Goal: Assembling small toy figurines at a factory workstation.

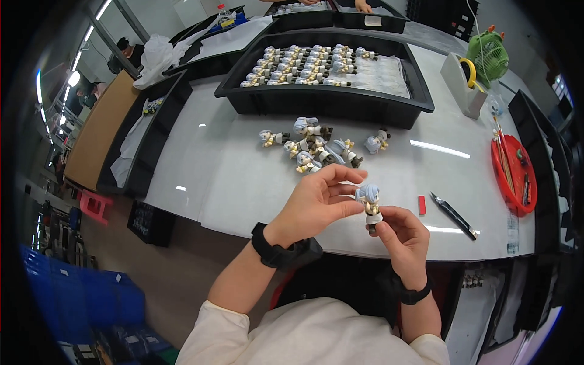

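A small figurine [370, 204] with pale blue-grey hair and a white-and-gold outfit stands upright between my hands, above the near part of the table. My right hand [404, 238] is closed on its lower body and legs, thumb in front. From the left, my left hand [322, 199] meets the head and hair; its thumb lies at the figurine's side, its index finger curves above the head, and some fingertips are hidden behind the hair. Beyond my hands lies a loose cluster of similar figurines [307, 146], with a single figurine [378, 141] apart on the right.
A black tray [322, 100] holds rows of figurines at the back. Right of my hands lie a red block [421, 205] and a craft knife [453, 216]. Farther right are a red basket [496, 182] of tools and a green fan [488, 58]. A black bin [173, 115] stands left.
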`<state>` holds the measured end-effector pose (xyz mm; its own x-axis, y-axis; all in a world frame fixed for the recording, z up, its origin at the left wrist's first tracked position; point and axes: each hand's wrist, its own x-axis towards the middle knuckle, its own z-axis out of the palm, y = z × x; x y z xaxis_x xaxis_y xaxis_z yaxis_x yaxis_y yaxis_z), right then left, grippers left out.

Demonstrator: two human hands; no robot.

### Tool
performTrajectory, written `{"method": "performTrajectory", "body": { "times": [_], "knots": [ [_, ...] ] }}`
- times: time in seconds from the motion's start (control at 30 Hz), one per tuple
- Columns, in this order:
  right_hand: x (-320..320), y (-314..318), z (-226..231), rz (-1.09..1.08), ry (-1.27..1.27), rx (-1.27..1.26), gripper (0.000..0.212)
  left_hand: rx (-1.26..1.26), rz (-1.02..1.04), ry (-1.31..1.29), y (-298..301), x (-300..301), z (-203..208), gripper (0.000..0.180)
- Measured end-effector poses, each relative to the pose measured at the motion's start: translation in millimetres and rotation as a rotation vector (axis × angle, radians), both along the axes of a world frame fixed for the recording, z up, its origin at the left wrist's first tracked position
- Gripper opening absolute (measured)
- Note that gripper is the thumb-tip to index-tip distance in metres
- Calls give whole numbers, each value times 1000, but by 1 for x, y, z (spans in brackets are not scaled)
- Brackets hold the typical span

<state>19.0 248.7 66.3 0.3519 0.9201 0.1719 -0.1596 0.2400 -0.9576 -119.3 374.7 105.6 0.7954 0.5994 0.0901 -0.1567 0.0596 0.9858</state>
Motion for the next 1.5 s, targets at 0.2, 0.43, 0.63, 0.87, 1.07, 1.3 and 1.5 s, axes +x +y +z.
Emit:
{"method": "performTrajectory", "body": {
  "times": [0.2,0.43,0.63,0.87,1.07,1.3,1.5],
  "knots": [
    [-7,15,-12,-52,-13,-64,22,-372,110,-146,-11,3,-36,31],
    [-9,16,-7,-38,12,-112,22,-334,206,-134,-19,7,-53,34],
    [-8,14,-11,-82,-43,-93,22,-321,193,-128,-18,8,-53,35],
    [-8,14,-15,-110,-43,-41,24,-330,180,-103,-18,7,-55,34],
    [-7,13,-16,-122,-60,-31,24,-345,165,-79,-18,6,-54,35],
    [-7,12,-14,-113,-43,-44,21,-352,163,-97,-19,7,-53,34],
    [-7,12,-12,-111,-49,-68,19,-321,177,-104,-19,6,-53,33]
  ]
}}
